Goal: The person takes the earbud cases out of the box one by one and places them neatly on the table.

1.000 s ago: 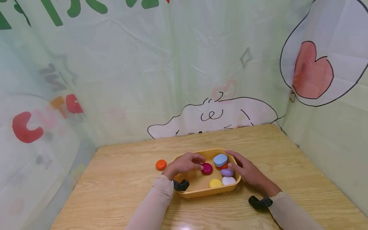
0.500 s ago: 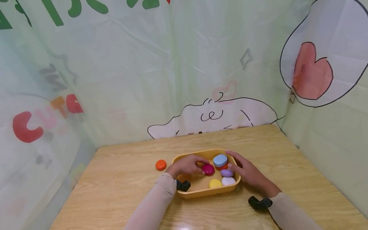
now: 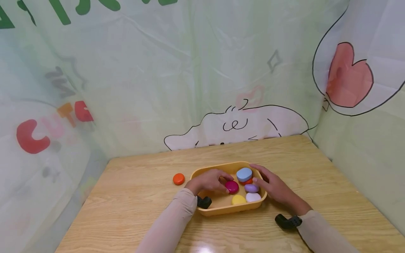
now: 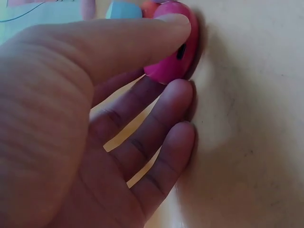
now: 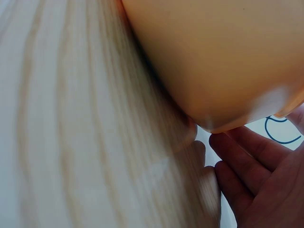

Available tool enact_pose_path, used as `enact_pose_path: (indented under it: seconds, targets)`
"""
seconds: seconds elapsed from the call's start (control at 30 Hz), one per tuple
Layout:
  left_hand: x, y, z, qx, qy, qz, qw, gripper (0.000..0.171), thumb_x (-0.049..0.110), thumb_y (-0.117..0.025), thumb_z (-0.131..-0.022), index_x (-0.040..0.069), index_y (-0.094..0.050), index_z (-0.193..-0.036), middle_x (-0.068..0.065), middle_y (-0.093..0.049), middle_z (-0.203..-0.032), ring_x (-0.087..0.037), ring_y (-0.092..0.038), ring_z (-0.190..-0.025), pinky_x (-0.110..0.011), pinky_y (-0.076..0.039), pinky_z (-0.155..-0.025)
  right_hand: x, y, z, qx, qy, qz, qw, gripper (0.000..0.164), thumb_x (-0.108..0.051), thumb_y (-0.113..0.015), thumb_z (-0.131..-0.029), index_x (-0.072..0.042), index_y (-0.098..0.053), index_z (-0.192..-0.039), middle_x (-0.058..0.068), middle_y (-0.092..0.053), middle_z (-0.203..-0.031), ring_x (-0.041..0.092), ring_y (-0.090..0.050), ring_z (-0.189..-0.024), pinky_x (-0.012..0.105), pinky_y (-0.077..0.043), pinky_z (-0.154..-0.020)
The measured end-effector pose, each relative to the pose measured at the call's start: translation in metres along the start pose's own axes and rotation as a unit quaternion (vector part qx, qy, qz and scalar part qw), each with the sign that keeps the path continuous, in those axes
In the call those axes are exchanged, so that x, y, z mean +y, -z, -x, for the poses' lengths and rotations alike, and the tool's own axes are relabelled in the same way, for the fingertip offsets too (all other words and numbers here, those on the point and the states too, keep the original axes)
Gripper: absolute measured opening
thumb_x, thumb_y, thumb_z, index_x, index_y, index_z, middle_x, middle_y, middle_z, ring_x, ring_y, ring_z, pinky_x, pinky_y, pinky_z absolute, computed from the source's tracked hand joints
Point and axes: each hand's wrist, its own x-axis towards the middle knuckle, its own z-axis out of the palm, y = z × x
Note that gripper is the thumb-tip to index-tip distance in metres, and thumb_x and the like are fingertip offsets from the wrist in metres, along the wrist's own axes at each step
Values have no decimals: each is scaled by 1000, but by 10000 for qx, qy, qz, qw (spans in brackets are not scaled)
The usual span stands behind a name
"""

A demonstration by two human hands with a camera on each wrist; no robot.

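Note:
My left hand (image 3: 210, 181) reaches into the yellow-orange plastic basket (image 3: 231, 212) and pinches a magenta rounded, pebble-like piece (image 3: 232, 187). In the left wrist view the thumb lies over this piece, which has a small black mark, and the lower fingertips rest at the basket floor. My right hand (image 3: 276, 188) holds the basket's right end, thumb over the rim and fingers against the outer wall. Beside that end, inside, lie a light blue piece (image 3: 244, 174) on top of a red-orange piece (image 3: 246, 182), a purple piece (image 3: 251, 188), a pale lavender piece (image 3: 253, 197) and a yellow piece (image 3: 238, 200).
An orange round piece (image 3: 178, 179) lies on the wooden table (image 3: 126, 211), left of the basket. A printed curtain (image 3: 142, 88) hangs behind the table and along its sides. Black wrist cameras (image 3: 288, 222) are strapped to both wrists.
My left hand has shifted slightly right inside the basket, and the magenta piece has moved right with it, closer to the other pieces. The right hand keeps its place on the basket.

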Motion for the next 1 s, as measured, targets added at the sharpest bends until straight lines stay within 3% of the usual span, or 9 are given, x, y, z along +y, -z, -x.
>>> enact_pose_path:
  seconds: [0.17, 0.3, 0.63, 1.0]
  targets:
    - [3, -2, -3, -103, 9, -467, 9989, 44, 27, -81, -86, 19, -69, -128, 10, -60, -108, -7, -54, -95, -20, -47, -83, -2, 1, 1, 14, 33, 37, 10000, 55, -24, -55, -104, -13, -36, -154, 19, -33, -158, 46, -28, -143, 64, -27, -110]
    - [3, -3, -1, -127, 113, -452, 9988, 42, 28, -81, -86, 20, -70, -125, 11, -59, -107, -7, -53, -95, -20, -47, -83, -2, 0, 1, -8, 44, 70, 10000, 55, -25, -54, -104, -13, -35, -155, 19, -32, -158, 46, -28, -143, 63, -27, -110]
    - [4, 1, 2, -169, 129, 45, 9998, 37, 26, -81, -86, 18, -69, -121, 11, -63, -103, -9, -56, -94, -22, -49, -82, 2, 0, 0, -4, 44, -6, 10000, 54, -25, -55, -104, -14, -36, -154, 19, -33, -158, 46, -29, -143, 63, -27, -110]
    - [2, 7, 6, -26, 271, 976, 9949, 40, 16, -80, -85, 11, -60, -119, 0, -61, -110, -13, -58, -99, -25, -51, -84, -1, 0, 2, -6, -60, -42, 10000, 55, -26, -56, -103, -15, -37, -154, 18, -33, -158, 45, -28, -144, 64, -26, -110]
